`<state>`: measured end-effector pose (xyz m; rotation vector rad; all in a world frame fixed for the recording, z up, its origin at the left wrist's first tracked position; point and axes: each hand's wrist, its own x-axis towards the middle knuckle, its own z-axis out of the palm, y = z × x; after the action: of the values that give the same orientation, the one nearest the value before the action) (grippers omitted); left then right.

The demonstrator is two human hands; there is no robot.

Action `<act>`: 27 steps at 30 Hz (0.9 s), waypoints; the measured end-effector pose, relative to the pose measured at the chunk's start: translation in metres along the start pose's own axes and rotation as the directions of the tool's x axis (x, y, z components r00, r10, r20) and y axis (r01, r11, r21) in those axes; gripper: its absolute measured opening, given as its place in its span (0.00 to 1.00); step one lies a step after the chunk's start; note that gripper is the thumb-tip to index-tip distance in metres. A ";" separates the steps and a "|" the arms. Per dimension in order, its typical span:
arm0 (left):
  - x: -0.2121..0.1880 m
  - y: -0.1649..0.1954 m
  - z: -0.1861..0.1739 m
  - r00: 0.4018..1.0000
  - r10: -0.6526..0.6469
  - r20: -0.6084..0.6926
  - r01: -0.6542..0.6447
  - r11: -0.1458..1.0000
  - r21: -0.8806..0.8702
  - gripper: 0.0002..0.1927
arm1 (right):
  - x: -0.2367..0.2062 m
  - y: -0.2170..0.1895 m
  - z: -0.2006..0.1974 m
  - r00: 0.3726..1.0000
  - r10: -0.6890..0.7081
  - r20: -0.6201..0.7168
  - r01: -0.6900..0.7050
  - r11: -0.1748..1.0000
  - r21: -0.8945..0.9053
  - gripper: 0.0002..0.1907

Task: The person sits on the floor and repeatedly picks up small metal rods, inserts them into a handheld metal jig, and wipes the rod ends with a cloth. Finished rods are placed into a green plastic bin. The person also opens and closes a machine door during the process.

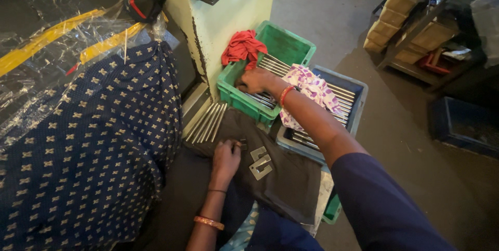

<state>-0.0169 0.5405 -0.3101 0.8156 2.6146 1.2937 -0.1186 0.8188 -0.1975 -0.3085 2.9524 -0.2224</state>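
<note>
My right hand (255, 80) reaches into a green plastic crate (291, 48) and its fingers close on the metal rods (270, 66) lying inside. My left hand (226, 157) rests on a dark cloth (291, 183) over my lap, with its fingers curled around a small metal piece (242, 143). Two flat metal gauge plates (261, 163) lie on the cloth just right of that hand. Several loose metal rods (208, 122) lie side by side on the ledge above the left hand.
A red rag (242, 47) hangs over the green crate's rim. A grey crate (353, 92) of rods, with a purple-patterned cloth (309, 87) over it, sits to the right. A green machine base (234, 12) stands behind. A patterned blue fabric (88, 147) fills the left. Boxes sit on a rack (416, 27) far right.
</note>
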 end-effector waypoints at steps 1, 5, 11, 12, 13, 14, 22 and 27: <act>0.000 0.001 -0.001 1.000 -0.006 0.007 0.006 1.000 -0.001 0.10 | 0.000 -0.001 -0.001 1.000 -0.001 -0.002 0.001 1.000 0.001 0.18; -0.002 0.007 -0.006 0.999 -0.029 0.022 0.029 1.000 -0.004 0.11 | 0.000 -0.001 -0.002 1.000 0.001 -0.004 -0.001 1.000 -0.007 0.18; -0.001 0.008 -0.005 0.996 -0.071 0.058 0.072 0.997 -0.016 0.10 | 0.002 -0.001 -0.002 1.000 0.008 0.017 -0.007 1.000 -0.028 0.18; -0.001 0.007 -0.005 0.999 -0.031 0.031 0.031 0.999 -0.006 0.10 | 0.002 -0.001 -0.002 1.000 0.006 0.020 -0.006 1.000 -0.025 0.18; -0.001 0.006 -0.004 0.999 -0.037 0.032 0.038 0.999 -0.005 0.10 | 0.002 -0.001 -0.002 1.000 0.004 0.023 -0.004 1.000 -0.022 0.18; -0.001 0.006 -0.003 0.998 -0.044 0.033 0.044 0.999 -0.005 0.10 | 0.002 -0.001 -0.002 1.000 0.003 0.026 -0.002 1.000 -0.020 0.18; -0.003 0.007 -0.005 0.999 -0.036 0.024 0.036 0.999 -0.023 0.11 | 0.002 0.001 0.000 1.000 -0.017 0.008 0.018 1.000 -0.011 0.18; -0.003 0.011 -0.008 0.998 -0.051 0.049 0.051 0.999 -0.005 0.11 | 0.002 0.002 0.002 0.999 -0.031 -0.009 0.031 1.000 0.002 0.18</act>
<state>-0.0129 0.5386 -0.2969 0.7644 2.5754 1.2518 -0.1207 0.8202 -0.1997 -0.3539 2.9580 -0.2309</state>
